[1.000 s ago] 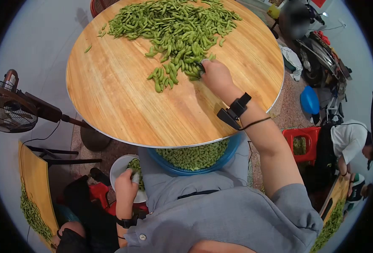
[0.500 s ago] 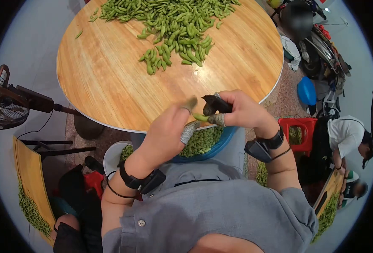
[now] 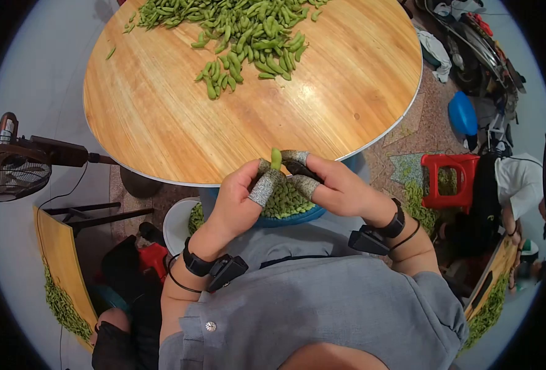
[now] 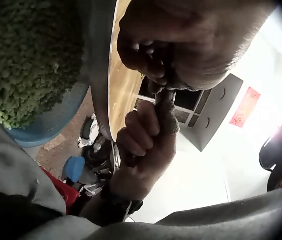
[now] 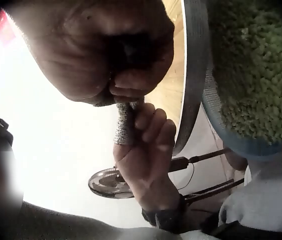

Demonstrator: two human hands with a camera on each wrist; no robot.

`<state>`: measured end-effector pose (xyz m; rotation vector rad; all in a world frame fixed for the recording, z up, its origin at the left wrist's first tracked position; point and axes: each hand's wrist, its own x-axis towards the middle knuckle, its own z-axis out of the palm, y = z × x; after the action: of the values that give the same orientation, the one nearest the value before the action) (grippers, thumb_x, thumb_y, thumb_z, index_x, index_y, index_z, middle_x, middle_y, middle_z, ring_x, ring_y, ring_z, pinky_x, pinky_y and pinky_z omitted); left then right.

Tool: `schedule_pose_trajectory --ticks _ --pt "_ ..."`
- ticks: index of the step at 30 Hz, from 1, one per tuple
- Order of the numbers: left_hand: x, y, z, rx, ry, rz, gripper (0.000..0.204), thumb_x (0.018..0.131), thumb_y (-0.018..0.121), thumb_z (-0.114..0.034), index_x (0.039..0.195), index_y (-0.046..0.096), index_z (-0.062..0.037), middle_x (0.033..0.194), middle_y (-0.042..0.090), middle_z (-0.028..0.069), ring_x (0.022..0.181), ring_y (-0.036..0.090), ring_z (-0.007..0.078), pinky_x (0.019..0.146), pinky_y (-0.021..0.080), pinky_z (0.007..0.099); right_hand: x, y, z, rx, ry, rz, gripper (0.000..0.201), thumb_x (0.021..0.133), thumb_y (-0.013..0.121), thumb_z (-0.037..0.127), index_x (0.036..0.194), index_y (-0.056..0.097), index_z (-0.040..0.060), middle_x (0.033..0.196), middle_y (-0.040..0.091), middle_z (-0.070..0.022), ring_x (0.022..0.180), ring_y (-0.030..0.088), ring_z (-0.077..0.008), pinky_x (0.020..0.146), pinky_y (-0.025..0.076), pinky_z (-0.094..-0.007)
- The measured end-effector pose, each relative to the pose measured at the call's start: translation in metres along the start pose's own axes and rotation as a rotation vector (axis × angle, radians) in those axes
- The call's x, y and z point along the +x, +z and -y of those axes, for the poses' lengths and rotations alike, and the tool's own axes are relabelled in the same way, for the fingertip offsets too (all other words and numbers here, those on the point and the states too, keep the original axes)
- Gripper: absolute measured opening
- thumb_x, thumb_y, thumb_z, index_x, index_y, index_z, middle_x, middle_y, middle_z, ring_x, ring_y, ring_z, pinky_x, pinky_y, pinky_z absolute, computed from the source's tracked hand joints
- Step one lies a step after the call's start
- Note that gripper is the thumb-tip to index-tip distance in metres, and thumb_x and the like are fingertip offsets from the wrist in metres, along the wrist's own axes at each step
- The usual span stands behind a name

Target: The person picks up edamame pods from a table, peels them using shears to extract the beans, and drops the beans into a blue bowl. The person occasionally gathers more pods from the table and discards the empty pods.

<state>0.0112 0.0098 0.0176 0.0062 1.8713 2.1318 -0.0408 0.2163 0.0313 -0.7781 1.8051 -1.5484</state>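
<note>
Between the left fingers (image 3: 263,189) sits a green pod (image 3: 276,159)

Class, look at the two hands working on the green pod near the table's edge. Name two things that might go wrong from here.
The dark tool in the right hand is close to the left hand, so a slip might nick a finger.
Beans from the green pod might miss the blue basin below.
</note>
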Motion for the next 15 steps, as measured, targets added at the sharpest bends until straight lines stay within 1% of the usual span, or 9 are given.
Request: schedule_pose_trajectory --ticks 3,5,6,8,10,12,13,14,15 --pt "0.001 0.000 0.004 0.135 0.102 -0.018 0.014 0.085 0.057 -0.004 0.098 0.056 -0.0001 0.087 0.061 0.0052 0.078 0.058 0.0133 0.069 0.046 0.0257 -0.001 0.004 -0.003 0.110 -0.019 -0.002 0.043 0.092 0.044 0.006 0.134 0.039 -0.0003 0.118 0.054 -0.0051 0.110 0.049 -0.0115 0.094 0.040 -0.0275" --pt "-0.001 -0.001 0.000 0.661 0.305 -0.065 0.016 0.080 0.058 -0.004 0.095 0.056 -0.0005 0.083 0.060 0.0144 0.075 0.061 0.0287 0.064 0.047 0.0313 -0.003 0.004 0.003 0.115 -0.008 -0.002 0.044 0.092 0.043 0.007 0.135 0.038 -0.0004 0.120 0.053 -0.0052 0.111 0.047 -0.0115 0.095 0.039 -0.0274" --pt "-0.001 -0.001 0.001 0.661 0.304 -0.050 0.016 0.080 0.058 -0.004 0.095 0.056 -0.0005 0.083 0.060 0.0144 0.075 0.061 0.0287 0.064 0.047 0.0313 -0.004 0.005 0.005 0.119 0.005 0.004 0.045 0.092 0.043 0.007 0.136 0.037 -0.0004 0.121 0.052 -0.0054 0.112 0.046 -0.0114 0.095 0.038 -0.0272" --pt "-0.002 0.000 0.006 0.994 0.567 -0.139 0.018 0.075 0.060 -0.005 0.092 0.056 -0.0012 0.079 0.055 0.0217 0.072 0.055 0.0409 0.060 0.045 0.0370 0.001 0.013 -0.007 0.097 -0.049 -0.045 0.044 0.093 0.043 0.008 0.136 0.037 0.0026 0.111 0.054 -0.0037 0.100 0.049 -0.0100 0.086 0.042 -0.0253" --pt "-0.004 -0.003 0.010 1.028 0.607 -0.124 0.019 0.078 0.061 -0.006 0.095 0.056 -0.0007 0.075 0.056 0.0174 0.067 0.054 0.0356 0.058 0.044 0.0361 0.001 0.016 -0.004 0.071 -0.106 -0.083 0.043 0.093 0.043 0.010 0.136 0.038 0.0055 0.100 0.056 -0.0020 0.088 0.052 -0.0086 0.076 0.045 -0.0234" --pt "-0.008 -0.006 0.009 1.068 0.655 -0.121 0.019 0.080 0.061 -0.007 0.097 0.056 -0.0002 0.071 0.056 0.0130 0.061 0.054 0.0303 0.056 0.043 0.0353 -0.001 0.015 0.012 0.499 0.319 0.045 0.042 0.092 0.039 0.010 0.134 0.041 0.0114 0.075 0.050 0.0009 0.057 0.045 -0.0068 0.049 0.037 -0.0207" --pt "-0.014 -0.005 0.006 0.627 0.419 -0.035 0.019 0.083 0.061 -0.009 0.100 0.056 0.0002 0.071 0.056 0.0081 0.059 0.052 0.0239 0.055 0.043 0.0331 -0.002 0.016 0.014 0.494 0.314 0.045 0.042 0.092 0.039 0.010 0.134 0.041 0.0114 0.075 0.050 0.0009 0.057 0.045 -0.0068 0.049 0.037 -0.0207" --pt "-0.017 -0.005 0.005 0.184 0.177 0.047 0.020 0.086 0.060 -0.011 0.102 0.056 0.0006 0.070 0.056 0.0031 0.056 0.050 0.0175 0.054 0.042 0.0309 -0.005 0.017 0.016 0.717 0.390 0.089 0.042 0.093 0.038 0.011 0.134 0.041 0.0150 0.069 0.042 0.0038 0.052 0.034 -0.0041 0.045 0.027 -0.0190" --pt "-0.017 -0.007 0.005 0.183 0.178 0.043 0.020 0.086 0.060 -0.011 0.102 0.056 0.0006 0.070 0.056 0.0031 0.056 0.050 0.0175 0.054 0.042 0.0309 -0.007 0.019 0.016 0.942 0.467 0.134 0.041 0.094 0.037 0.011 0.134 0.041 0.0187 0.064 0.034 0.0067 0.047 0.023 -0.0013 0.041 0.017 -0.0172"
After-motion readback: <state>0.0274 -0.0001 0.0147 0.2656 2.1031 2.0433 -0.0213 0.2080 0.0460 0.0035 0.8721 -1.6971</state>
